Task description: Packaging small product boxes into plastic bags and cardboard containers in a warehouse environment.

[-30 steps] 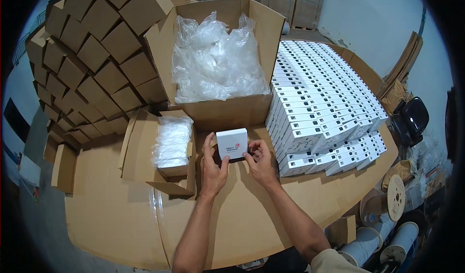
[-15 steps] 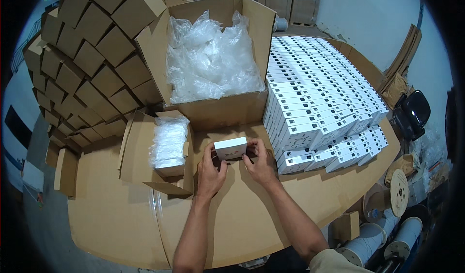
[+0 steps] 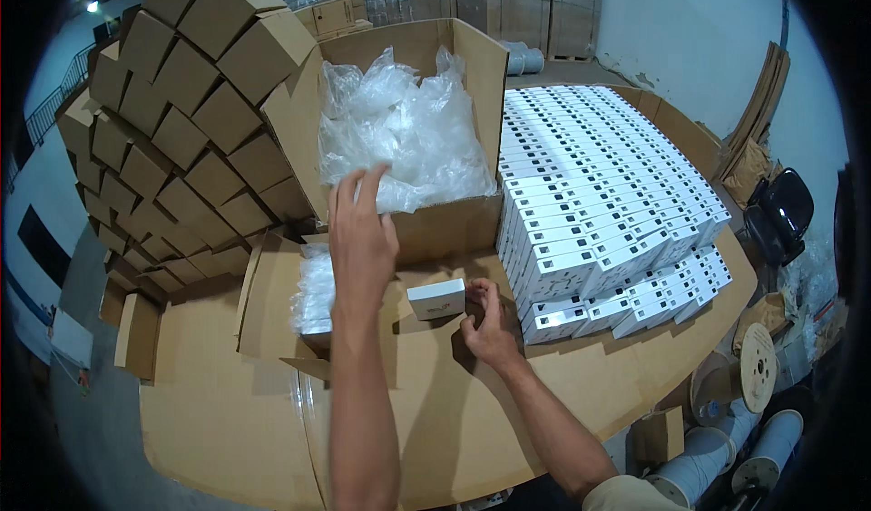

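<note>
One right hand [image 3: 493, 331] holds one white box [image 3: 436, 301].

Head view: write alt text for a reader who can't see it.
A person's right hand is at the right edge of a small white box, the left hand raised in front of a large carton of crumpled clear plastic. Stacked white boxes stand on the right; brown cartons are piled on the left.

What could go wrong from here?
1. The flat white square box has only the right hand by its right edge; it might tip.
2. Crumpled clear plastic bags heap over the front rim of the large brown cardboard box; the left hand might spill some.
</note>
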The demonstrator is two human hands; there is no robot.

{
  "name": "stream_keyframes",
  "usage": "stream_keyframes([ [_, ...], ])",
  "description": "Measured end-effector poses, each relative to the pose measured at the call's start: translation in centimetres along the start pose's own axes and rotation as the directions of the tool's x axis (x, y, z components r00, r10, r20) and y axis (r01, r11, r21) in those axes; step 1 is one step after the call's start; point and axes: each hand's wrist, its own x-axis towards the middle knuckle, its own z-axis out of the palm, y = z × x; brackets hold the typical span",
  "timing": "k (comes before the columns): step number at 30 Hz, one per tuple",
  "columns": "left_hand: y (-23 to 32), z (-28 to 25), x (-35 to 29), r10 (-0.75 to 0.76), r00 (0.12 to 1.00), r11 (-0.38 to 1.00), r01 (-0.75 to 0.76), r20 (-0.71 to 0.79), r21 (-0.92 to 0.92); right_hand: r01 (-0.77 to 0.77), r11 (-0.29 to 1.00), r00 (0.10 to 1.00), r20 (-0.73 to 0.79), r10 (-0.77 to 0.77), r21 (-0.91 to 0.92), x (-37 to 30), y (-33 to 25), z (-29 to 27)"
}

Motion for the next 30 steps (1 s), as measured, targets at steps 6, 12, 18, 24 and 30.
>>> stream_keyframes([
  [6,-7.5,1.3,8.7,0.198,0.72,0.936,-0.341,0.665,0.091,-0.015,1.0,1.0,-0.002,0.015,0.027,-0.2,0.8,0.2],
  [12,-7.2,1.1,12.0,-0.048,0.758,0.992,0.111,0.651,-0.056,0.019,1.0,1.0,-0.015,-0.019,0.011,0.0,1.0,-0.2],
  [18,-8.4,-1.1,13.7,-0.104,0.816,0.98,0.182,0.569,-0.081,0.013,1.0,1.0,0.001,-0.013,0.015,0.2,0.3,0.0],
  [24,-6.2,-3.5,12.7,-0.108,0.932,0.851,0.266,0.346,-0.452,0.051,0.998,0.998,-0.025,-0.051,0.021,-0.5,0.5,-0.2],
  [30,-0.2,-7.5,7.7,-0.168,0.96,0.745,0.272,0.224,-0.609,-0.029,0.994,1.0,0.007,0.03,-0.107,-3.0,-2.4,-1.1],
])
